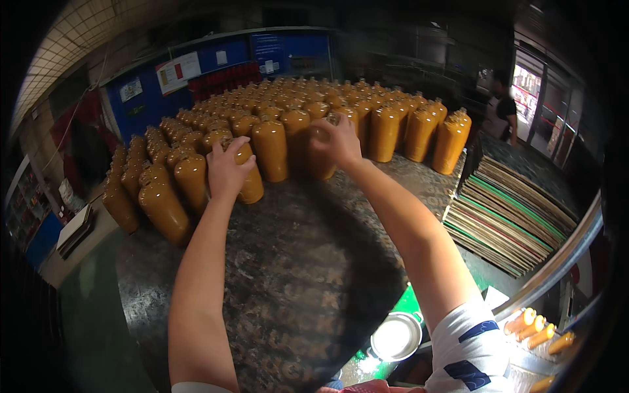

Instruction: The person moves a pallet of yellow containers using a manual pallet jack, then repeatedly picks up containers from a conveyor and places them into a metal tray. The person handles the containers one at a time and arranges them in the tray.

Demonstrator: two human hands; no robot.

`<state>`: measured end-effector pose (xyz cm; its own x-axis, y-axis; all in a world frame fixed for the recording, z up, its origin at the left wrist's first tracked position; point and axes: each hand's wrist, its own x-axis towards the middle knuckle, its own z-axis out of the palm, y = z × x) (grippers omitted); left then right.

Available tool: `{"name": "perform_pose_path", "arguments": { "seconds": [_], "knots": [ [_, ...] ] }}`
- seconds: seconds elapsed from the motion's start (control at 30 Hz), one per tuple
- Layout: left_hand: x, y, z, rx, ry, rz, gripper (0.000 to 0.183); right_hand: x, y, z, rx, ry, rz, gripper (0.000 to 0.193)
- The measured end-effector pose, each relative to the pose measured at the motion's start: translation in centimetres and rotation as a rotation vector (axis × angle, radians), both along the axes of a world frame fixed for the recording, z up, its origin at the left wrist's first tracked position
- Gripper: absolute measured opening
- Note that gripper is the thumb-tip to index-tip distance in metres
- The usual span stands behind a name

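Rows of glossy amber-brown bottles with narrow necks stand upright, packed together on a dark, worn tabletop. Both my arms reach forward over it. My left hand is closed round the upper part of a bottle in the front row, left of the middle. Slightly farther off and to the right, my right hand grips another bottle by its top. Fingers hide the necks of both bottles. Each base appears to be at the tabletop; whether they touch it I cannot tell.
A stack of thin boards lies to the right. Near my right sleeve is a round white container, with several more amber bottles at lower right. A person stands at the far right, near a doorway. Blue panels line the back.
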<state>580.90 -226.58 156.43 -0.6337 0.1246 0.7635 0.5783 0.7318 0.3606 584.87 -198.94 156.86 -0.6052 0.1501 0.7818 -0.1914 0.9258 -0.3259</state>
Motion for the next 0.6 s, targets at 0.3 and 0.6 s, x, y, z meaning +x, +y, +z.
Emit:
{"name": "perform_pose_path", "arguments": {
  "seconds": [0.3, 0.6],
  "knots": [
    [10.6, -3.4, 1.2, -0.006, 0.196, -0.460, 0.044, 31.6, 5.7, -5.0, -0.462, 0.306, 0.283, 0.047],
    [43.0, 13.3, -0.3, -0.048, -0.678, -1.514, 0.059, 76.7, 1.0, -18.2, -1.061, 0.324, -0.176, 0.059]
  ]
}}
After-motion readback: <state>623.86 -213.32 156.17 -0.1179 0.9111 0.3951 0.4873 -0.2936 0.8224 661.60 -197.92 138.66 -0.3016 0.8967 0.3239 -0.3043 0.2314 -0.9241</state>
